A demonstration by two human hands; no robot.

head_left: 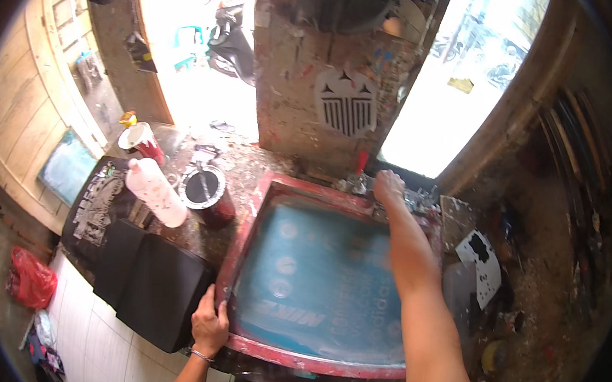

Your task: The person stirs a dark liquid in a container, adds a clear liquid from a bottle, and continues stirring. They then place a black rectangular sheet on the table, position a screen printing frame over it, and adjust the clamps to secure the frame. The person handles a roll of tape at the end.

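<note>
A screen-printing frame (pixel 244 344) with a red, paint-stained wooden border lies in front of me. Its blue-green mesh (pixel 301 262) carries pale lettering and round marks. My left hand (pixel 210 325), a bracelet at its wrist, grips the frame's left border near the close corner. Across the right side of the mesh stretches my right arm. Beyond the far border, my right hand (pixel 389 187) is closed among small clear and metallic items; whatever is in its fingers is hidden. A red-handled tool (pixel 362 162) stands just left of that hand.
Left of the frame are an open dark paint can (pixel 205 187), a pinkish-white bottle (pixel 155 193), a red-and-white can (pixel 141 141) and black fabric pieces (pixel 154 280). A white cut stencil (pixel 481 267) lies at the right. Behind stands a wooden panel (pixel 291 98) between two bright openings.
</note>
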